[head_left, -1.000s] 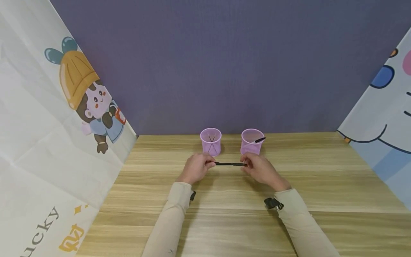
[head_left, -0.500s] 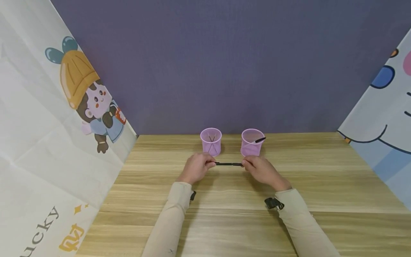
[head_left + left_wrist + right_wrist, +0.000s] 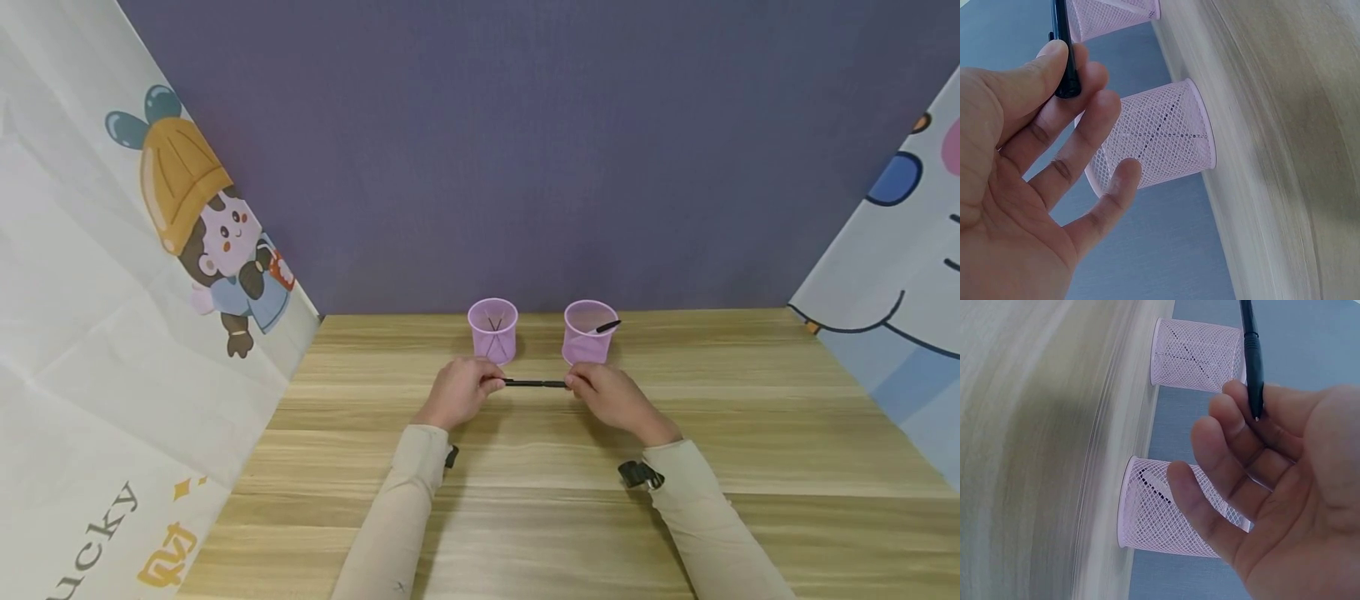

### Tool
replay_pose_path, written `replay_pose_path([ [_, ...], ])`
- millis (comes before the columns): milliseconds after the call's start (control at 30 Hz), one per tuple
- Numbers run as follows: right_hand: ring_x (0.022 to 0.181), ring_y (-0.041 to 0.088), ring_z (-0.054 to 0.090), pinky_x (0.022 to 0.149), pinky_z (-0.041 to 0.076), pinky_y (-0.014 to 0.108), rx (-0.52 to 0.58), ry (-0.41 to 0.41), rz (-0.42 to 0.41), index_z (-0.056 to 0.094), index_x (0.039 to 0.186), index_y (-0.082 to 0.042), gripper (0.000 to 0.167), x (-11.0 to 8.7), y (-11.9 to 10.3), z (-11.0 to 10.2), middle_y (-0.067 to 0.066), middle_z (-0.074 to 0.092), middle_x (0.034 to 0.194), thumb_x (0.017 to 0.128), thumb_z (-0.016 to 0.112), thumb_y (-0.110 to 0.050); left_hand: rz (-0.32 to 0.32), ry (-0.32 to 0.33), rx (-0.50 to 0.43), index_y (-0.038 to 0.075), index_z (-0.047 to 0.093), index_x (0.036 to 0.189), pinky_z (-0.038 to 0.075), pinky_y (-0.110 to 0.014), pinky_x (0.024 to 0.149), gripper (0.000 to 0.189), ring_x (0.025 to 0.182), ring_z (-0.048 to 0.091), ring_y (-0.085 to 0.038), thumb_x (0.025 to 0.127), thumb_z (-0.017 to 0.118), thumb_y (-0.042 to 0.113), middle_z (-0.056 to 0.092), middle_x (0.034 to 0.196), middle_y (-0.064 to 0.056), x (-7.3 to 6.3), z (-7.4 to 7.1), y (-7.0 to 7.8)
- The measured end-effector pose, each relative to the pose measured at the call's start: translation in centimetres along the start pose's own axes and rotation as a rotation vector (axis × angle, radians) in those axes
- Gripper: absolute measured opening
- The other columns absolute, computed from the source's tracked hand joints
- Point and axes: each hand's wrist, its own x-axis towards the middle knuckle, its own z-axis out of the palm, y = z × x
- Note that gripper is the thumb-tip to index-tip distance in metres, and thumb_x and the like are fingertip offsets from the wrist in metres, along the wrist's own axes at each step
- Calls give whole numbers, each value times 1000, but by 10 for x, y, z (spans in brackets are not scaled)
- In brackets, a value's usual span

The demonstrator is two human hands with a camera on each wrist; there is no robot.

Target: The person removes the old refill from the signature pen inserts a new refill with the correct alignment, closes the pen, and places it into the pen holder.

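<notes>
Though nr 2 cups (image 3: 494,345) (image 3: 584,347), pen (image 3: 535,383) w/ gap

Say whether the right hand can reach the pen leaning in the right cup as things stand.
Probably yes, if the right hand lets go of the black pen it pinches. The leaning pen pokes over the rim of the right cup, just beyond that hand, with nothing seen covering its end.

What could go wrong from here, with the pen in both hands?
1. The pen is pinched near each end by the left hand and right hand, so it might slip.
2. Its tip looks bare beside the right hand, so it could leave a mark.
3. The left cup and right cup stand just beyond the hands; reaching forward may knock one over.
</notes>
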Motion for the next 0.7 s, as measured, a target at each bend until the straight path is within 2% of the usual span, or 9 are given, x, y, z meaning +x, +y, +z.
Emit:
replay_pose_path([
  [200, 66, 10, 50, 64, 45, 31, 1, -4, 9, 67, 87, -8, 18, 0, -1, 0, -5, 58, 72, 103, 61, -15, 1, -6, 13, 16, 80, 96, 59, -38, 82, 10, 89, 73, -15, 93, 75, 23, 78, 97, 3, 0, 0, -1],
  [400, 66, 9, 49, 64, 44, 30, 0, -7, 22, 66, 87, -10, 16, 0, -2, -1, -6, 56, 72, 102, 62, -16, 5, -8, 21, 16, 80, 97, 59, -37, 83, 10, 89, 73, -15, 93, 75, 23, 78, 97, 3, 0, 1, -2],
  [567, 69, 10, 51, 66, 46, 32, -9, 8, 2, 66, 89, -13, 12, 1, -2, 0, -5, 58, 74, 101, 64, -15, 0, -5, 14, 16, 80, 97, 59, -38, 84, 10, 89, 73, -15, 93, 75, 23, 78, 97, 3, 0, 1, -1],
  [700, 72, 11, 55, 70, 49, 34, -9, 9, 17, 68, 92, -14, 8, 1, -2, 0, -5, 63, 79, 100, 66, -16, 0, -7, 19, 16, 80, 97, 59, -38, 85, 10, 91, 73, -15, 94, 74, 24, 78, 98, 3, 0, 1, -2],
])
